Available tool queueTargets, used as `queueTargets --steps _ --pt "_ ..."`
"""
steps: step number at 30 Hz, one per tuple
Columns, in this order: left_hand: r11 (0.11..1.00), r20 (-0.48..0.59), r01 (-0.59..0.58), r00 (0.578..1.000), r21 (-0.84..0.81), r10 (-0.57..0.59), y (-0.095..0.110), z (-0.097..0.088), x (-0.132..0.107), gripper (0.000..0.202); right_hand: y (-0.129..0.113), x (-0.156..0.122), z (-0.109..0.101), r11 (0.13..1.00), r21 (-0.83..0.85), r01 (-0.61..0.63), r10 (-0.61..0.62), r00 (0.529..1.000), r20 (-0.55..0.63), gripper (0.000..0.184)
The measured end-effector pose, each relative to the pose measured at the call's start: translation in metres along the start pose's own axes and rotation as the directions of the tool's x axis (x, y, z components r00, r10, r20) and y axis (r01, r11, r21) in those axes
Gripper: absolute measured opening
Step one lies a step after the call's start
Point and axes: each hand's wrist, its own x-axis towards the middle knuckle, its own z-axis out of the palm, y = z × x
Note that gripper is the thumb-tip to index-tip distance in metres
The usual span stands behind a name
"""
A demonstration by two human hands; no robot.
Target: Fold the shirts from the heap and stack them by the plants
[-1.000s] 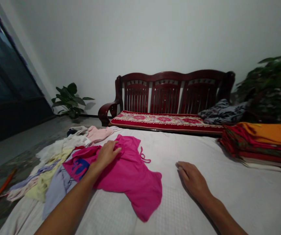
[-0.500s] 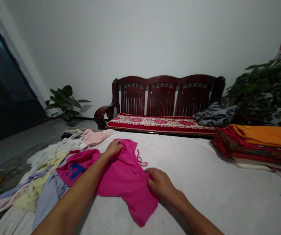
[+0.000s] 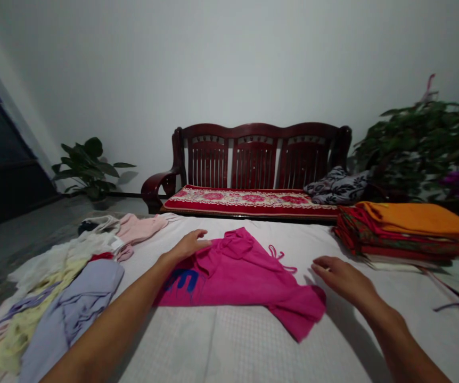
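Note:
A bright pink T-shirt (image 3: 245, 282) lies crumpled on the white sheet, its blue print partly showing at the left and a thin pink drawstring trailing from its far edge. At the garment's upper left, my left hand (image 3: 189, 246) is open, with thumb and fingers apart beside the cloth; whether it touches the fabric I cannot tell. My right hand (image 3: 339, 274) hovers to the right of the shirt, open and apart from it, fingers loosely stretched.
Loose clothes, among them a lavender garment (image 3: 78, 298) and a pink one (image 3: 139, 227), heap at the left. A folded stack with an orange cloth (image 3: 417, 217) on top stands at the right. Behind are a wooden bench (image 3: 253, 159) and potted plants (image 3: 91, 165).
The pink shirt has shifted right and lies more spread sideways. Both hands have let go of it; my right hand has moved away to the right. The view has turned slightly right.

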Motion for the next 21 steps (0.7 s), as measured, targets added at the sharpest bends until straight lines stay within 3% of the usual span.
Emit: queueTargets --steps 3,5,7,9,13,16,19,21 --pt "0.987 0.154 -0.011 0.988 0.163 -0.014 -0.020 -0.014 -0.020 0.069 -0.008 0.016 0.024 0.994 -0.028 0.102 -0.102 0.995 -0.018 0.036" --pt "0.968 0.256 -0.075 0.967 0.238 0.012 -0.021 -0.022 -0.034 0.077 -0.027 0.031 0.040 0.992 -0.028 0.119 -0.119 0.993 0.010 0.038" --pt "0.945 0.273 -0.149 0.960 0.291 0.067 -0.018 -0.025 -0.047 0.080 -0.050 0.048 0.055 0.995 -0.015 0.101 -0.100 0.995 0.031 0.043" --pt "0.921 0.234 -0.198 0.964 0.334 0.123 -0.014 -0.022 -0.056 0.068 -0.071 0.065 0.067 0.996 0.014 0.089 -0.090 0.995 0.049 0.046" --pt "0.892 0.156 -0.230 0.971 0.389 0.182 -0.014 -0.011 -0.059 0.027 -0.104 0.090 0.084 0.993 0.061 0.099 -0.104 0.990 0.090 0.049" --pt "0.906 0.052 -0.185 0.983 0.381 0.178 -0.017 -0.007 -0.053 0.019 -0.122 0.092 0.091 0.976 0.187 0.115 -0.142 0.980 0.137 0.049" --pt "0.978 -0.143 -0.070 0.985 0.195 0.099 -0.023 -0.011 -0.044 0.019 -0.135 0.083 0.094 0.914 0.397 0.087 -0.164 0.973 0.164 0.042" --pt "1.000 -0.304 -0.013 0.953 -0.012 0.008 -0.026 -0.016 -0.039 0.019 -0.139 0.078 0.093 0.887 0.454 0.080 -0.170 0.972 0.162 0.039"
